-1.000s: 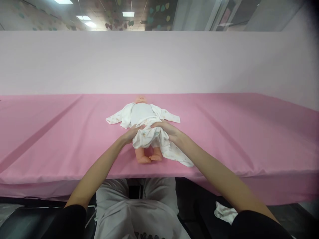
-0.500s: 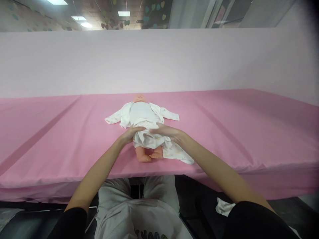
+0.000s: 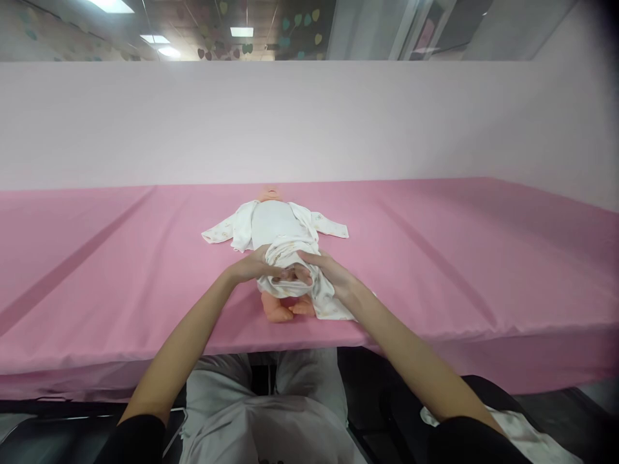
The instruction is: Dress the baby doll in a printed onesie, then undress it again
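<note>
A baby doll (image 3: 275,222) lies on its back on a long desk (image 3: 459,258) draped in pink cloth, head toward the pale partition (image 3: 309,122) behind the desk and bare feet (image 3: 285,308) toward the near edge. It is dressed in a white printed garment (image 3: 278,225) that lies open across the chest, the two sleeves spread flat to either side on the cloth.

A seated person reaches over the near edge with both bare arms. The left hand (image 3: 254,265) rests against the doll's hip on the left side, fingers curled onto a bunched roll of white fabric (image 3: 285,258) gathered at the doll's waist. The right hand (image 3: 323,269) meets it from the other side, fingers loosely bent and pinching into the same roll, so the two hands nearly touch over the doll's lower body. A loose flap of the garment trails from under the right hand toward the desk's edge, lying beside the doll's legs.

Nothing else sits on the desk near the doll; the arms are the only things crossing in front of it. Below the desk's edge the person's light grey trousers (image 3: 271,399) are visible, and a crumpled white cloth (image 3: 517,432) lies low at the right, beside the right sleeve.
</note>
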The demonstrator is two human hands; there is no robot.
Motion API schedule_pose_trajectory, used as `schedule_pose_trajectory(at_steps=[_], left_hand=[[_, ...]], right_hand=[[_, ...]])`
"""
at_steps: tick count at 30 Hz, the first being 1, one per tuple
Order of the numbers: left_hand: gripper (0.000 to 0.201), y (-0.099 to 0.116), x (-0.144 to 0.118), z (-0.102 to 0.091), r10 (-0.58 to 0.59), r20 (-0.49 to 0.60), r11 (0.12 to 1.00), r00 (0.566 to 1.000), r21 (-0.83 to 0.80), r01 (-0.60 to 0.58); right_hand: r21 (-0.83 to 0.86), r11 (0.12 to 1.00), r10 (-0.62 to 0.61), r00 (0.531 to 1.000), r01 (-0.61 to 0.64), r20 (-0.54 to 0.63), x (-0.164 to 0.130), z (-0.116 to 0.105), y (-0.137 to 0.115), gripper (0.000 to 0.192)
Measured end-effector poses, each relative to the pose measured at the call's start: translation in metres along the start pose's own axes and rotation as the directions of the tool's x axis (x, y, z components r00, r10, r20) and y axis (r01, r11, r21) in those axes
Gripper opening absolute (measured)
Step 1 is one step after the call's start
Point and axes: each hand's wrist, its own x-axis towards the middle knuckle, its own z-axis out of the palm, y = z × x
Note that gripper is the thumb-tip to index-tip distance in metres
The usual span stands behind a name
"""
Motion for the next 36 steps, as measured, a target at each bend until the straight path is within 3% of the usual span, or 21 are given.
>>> schedule_pose_trajectory(at_steps=[4,8,10,12,14,16,20,27,33,36], left_hand=[[0.037,-0.01,-0.001,0.0,0.093,-0.13,0.994,0.987,0.062,-0.086],[0.034,-0.036,-0.012,-0.006,0.319,-0.348,0.942,0.882,0.222,-0.253],[0.035,-0.045,-0.019,-0.009,0.412,-0.25,0.869,0.876,0.398,-0.295],[0.033,-0.048,-0.024,-0.01,0.421,-0.042,0.772,0.906,0.54,-0.334],[0.033,-0.048,-0.026,-0.006,0.379,0.143,0.724,0.914,0.57,-0.39],[0.031,-0.046,-0.024,0.0,0.343,0.237,0.757,0.909,0.503,-0.416],[0.03,-0.042,-0.018,0.007,0.336,0.238,0.813,0.911,0.415,-0.409],[0.035,-0.034,-0.017,-0.005,0.299,0.357,0.627,0.885,0.625,-0.465],[0.024,-0.034,-0.017,-0.005,0.249,0.295,0.659,0.922,0.646,-0.385],[0.017,-0.036,-0.02,-0.007,0.296,0.205,0.699,0.933,0.619,-0.358]], right_hand=[[-0.03,0.994,-0.103,0.994,0.102,-0.038,-0.007,-0.003,0.007,0.028],[-0.065,0.987,-0.148,0.989,0.146,-0.026,-0.012,-0.012,0.003,0.035],[-0.13,0.98,-0.155,0.988,0.151,-0.017,-0.015,-0.016,-0.003,0.037],[-0.189,0.97,-0.157,0.987,0.151,-0.017,-0.019,-0.019,-0.01,0.041],[-0.217,0.964,-0.166,0.986,0.156,-0.027,-0.022,-0.024,-0.016,0.045],[-0.211,0.962,-0.189,0.981,0.176,-0.04,-0.024,-0.03,-0.022,0.05],[-0.187,0.95,-0.27,0.96,0.252,-0.08,-0.026,-0.039,-0.031,0.052],[-0.289,0.939,-0.196,0.981,0.188,0.001,-0.032,-0.029,-0.042,0.053],[-0.286,0.939,-0.196,0.98,0.193,0.017,-0.027,-0.023,-0.04,0.051],[-0.264,0.947,-0.18,0.983,0.184,0.04,-0.026,-0.021,-0.038,0.049]])
